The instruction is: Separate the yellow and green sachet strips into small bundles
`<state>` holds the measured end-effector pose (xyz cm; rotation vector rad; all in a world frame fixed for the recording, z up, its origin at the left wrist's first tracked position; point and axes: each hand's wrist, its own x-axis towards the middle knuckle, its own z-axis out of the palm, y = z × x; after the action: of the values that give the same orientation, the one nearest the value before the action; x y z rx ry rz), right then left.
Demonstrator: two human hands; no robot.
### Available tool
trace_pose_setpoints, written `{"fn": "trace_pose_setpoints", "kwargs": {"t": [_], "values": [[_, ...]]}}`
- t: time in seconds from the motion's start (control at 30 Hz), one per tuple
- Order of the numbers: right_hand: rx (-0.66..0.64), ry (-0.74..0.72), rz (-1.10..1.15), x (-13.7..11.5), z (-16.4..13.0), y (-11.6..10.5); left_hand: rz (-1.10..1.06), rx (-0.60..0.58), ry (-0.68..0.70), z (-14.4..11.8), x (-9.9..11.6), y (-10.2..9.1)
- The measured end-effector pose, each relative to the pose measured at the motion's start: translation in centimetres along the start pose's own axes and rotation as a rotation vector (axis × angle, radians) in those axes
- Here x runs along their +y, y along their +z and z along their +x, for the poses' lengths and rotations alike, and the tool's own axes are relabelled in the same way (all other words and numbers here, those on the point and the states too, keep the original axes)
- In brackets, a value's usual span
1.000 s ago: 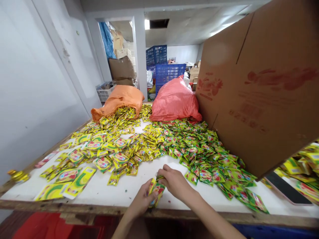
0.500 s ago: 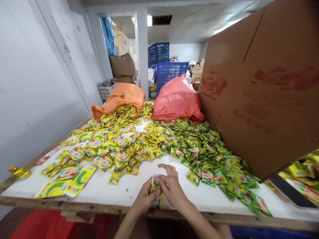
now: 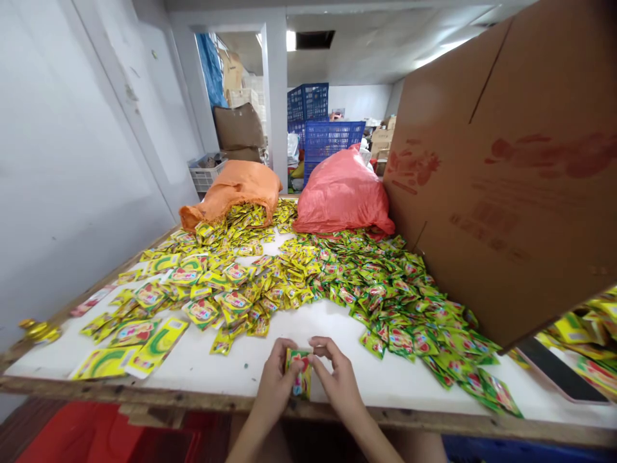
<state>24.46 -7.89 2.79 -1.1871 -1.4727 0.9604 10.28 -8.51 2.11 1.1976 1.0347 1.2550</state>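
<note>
While two bare forearms reach in over the near edge of the table [image 3: 222,382], the hands come together around one small green-and-yellow packet [image 3: 301,384], which sits upright between them with its printed face toward the person, and from where I stand everything can be placed by that packet. On its left side is the left hand [image 3: 274,381], pinching it: the thumb lies across the printed face while the bent fingers go behind the edge. On its right side is the right hand [image 3: 341,381], wrist angled inward, forefinger arched out above the thumb, the thumb's tip at the packet's upper right edge; whether that hand truly grips or only touches, I cannot tell. Beyond the packet and to its left spreads a heap of yellow packets [image 3: 231,305], with an orange sack [image 3: 247,180] lying farther off behind them. Beyond it and to its right runs a heap of greener packets [image 3: 402,302], backed by a bulging red sack [image 3: 342,193]. Well to the packet's right, a big cardboard box [image 3: 486,193] leans over the greener heap, and a dark flat slab [image 3: 562,370] lies near the box's lower edge.
</note>
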Motion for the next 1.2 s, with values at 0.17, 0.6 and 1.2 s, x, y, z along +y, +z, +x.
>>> {"fn": "trace_pose_setpoints", "kwargs": {"t": [0.17, 0.6, 1.2], "values": [[-0.076, -0.047, 0.033, 0.0, 0.0, 0.8, 0.097, 0.016, 0.033, 0.4, -0.3, -0.5], [0.032, -0.126, -0.041, -0.5, 0.5, 0.7, -0.088, 0.027, 0.069, 0.6, -0.3, -0.8], [-0.034, -0.023, -0.084, -1.4, 1.1, 1.0, 0.133, 0.112, -0.005, 1.5, 1.3, -0.8]]}}
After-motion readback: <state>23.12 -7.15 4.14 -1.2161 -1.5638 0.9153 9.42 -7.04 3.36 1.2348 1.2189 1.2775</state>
